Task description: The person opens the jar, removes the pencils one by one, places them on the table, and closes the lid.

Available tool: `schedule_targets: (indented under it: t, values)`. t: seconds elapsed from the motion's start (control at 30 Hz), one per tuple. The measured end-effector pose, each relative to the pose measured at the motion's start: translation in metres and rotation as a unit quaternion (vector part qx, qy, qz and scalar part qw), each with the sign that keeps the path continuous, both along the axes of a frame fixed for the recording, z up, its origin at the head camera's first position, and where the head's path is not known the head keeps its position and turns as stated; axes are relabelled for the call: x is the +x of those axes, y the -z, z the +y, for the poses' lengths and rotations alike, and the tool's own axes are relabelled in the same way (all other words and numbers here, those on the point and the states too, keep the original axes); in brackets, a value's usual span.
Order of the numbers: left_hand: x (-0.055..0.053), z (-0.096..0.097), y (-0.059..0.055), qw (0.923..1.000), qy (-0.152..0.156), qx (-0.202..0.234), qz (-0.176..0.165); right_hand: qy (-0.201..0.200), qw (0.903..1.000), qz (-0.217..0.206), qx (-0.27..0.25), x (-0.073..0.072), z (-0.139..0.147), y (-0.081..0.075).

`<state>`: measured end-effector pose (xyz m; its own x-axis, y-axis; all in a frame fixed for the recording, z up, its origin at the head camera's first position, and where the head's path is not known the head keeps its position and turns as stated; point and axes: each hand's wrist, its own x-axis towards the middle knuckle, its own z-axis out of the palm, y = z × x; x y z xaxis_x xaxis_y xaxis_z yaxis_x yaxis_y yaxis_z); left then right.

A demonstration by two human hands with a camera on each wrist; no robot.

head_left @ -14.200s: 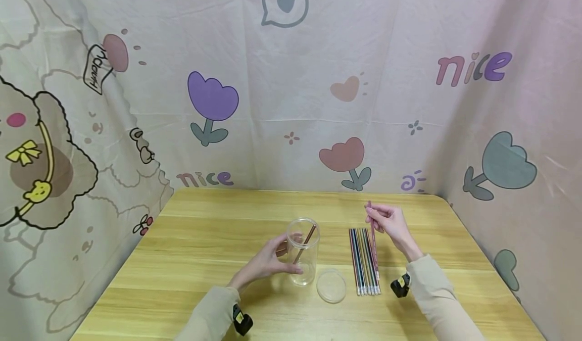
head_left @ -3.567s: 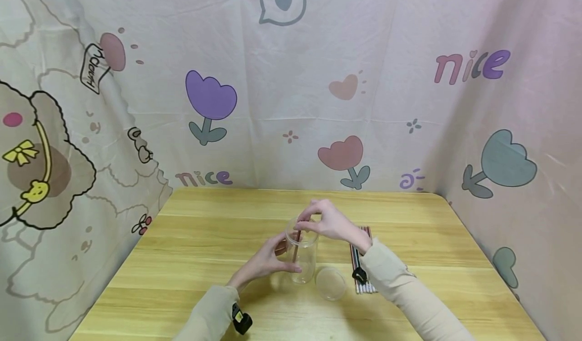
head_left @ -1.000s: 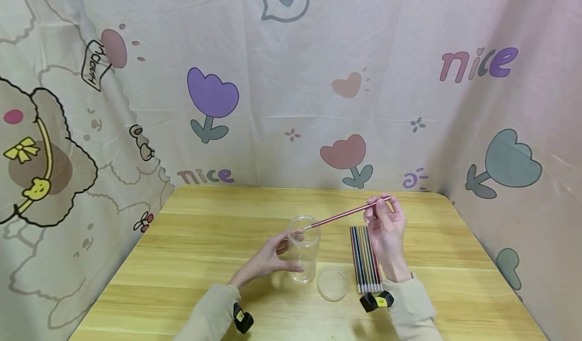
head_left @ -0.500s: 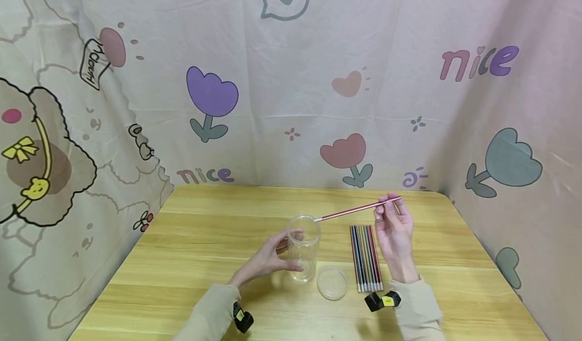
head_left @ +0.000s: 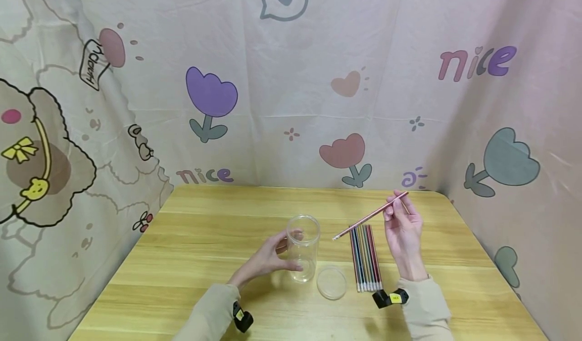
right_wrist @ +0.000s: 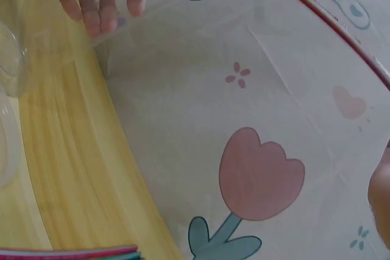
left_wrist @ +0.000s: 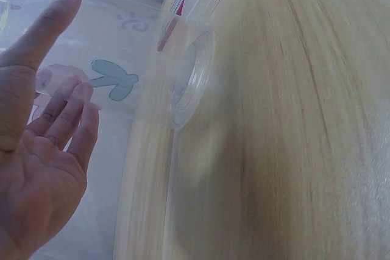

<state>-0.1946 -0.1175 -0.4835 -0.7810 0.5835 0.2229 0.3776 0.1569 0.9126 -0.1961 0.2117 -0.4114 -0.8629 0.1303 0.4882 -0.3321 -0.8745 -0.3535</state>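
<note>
My left hand (head_left: pixel 268 255) holds a clear cylindrical jar (head_left: pixel 303 260) upright on the table, thumb on its near side and fingers around the back. The jar has no lid on, and nothing shows inside it. In the left wrist view, the jar's base (left_wrist: pixel 194 80) appears beyond the fingers. My right hand (head_left: pixel 404 230) pinches a red pencil (head_left: pixel 370 215) near its far end, above the table. Its pale tip slants down to the left, between the jar and a row of pencils (head_left: pixel 366 260). In the right wrist view, the pencil (right_wrist: pixel 335 22) crosses the upper right.
A round clear lid (head_left: pixel 332 283) lies flat between the jar and the pencil row. The wooden table (head_left: pixel 182 260) ends at a patterned cloth (head_left: pixel 282 93) behind. Small black cameras sit on both wrists.
A pencil stood in the jar earlier; the right hand reached into its mouth, and the jar is now empty. The red pencil's tip has since moved right, off the rim. The left hand stays put.
</note>
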Motion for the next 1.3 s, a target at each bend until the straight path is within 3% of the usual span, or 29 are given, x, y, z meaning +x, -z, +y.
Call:
schedule_targets:
  t: [0.37, 0.5, 0.73, 1.07, 1.3]
  values:
    - [0.001, 0.0, -0.001, 1.0, -0.005, -0.007, 0.0, 0.05, 0.996, -0.036, 0.064, -0.008, 0.013, 0.01]
    - [0.001, -0.001, 0.0, 0.9999, -0.008, -0.009, -0.002, 0.069, 0.9909, -0.072, 0.091, -0.011, 0.016, 0.016]
    - [0.0, -0.001, 0.001, 1.0, -0.006, -0.005, -0.006, 0.101, 0.9695, -0.146, 0.169, -0.014, 0.023, 0.028]
    - [0.001, 0.0, 0.0, 1.0, -0.002, -0.008, 0.001, 0.101, 0.9473, -0.186, 0.24, -0.018, 0.036, 0.048]
    - [0.002, 0.0, -0.001, 0.9999, -0.006, -0.012, -0.001, 0.099, 0.9223, -0.223, 0.299, -0.022, 0.044, 0.062]
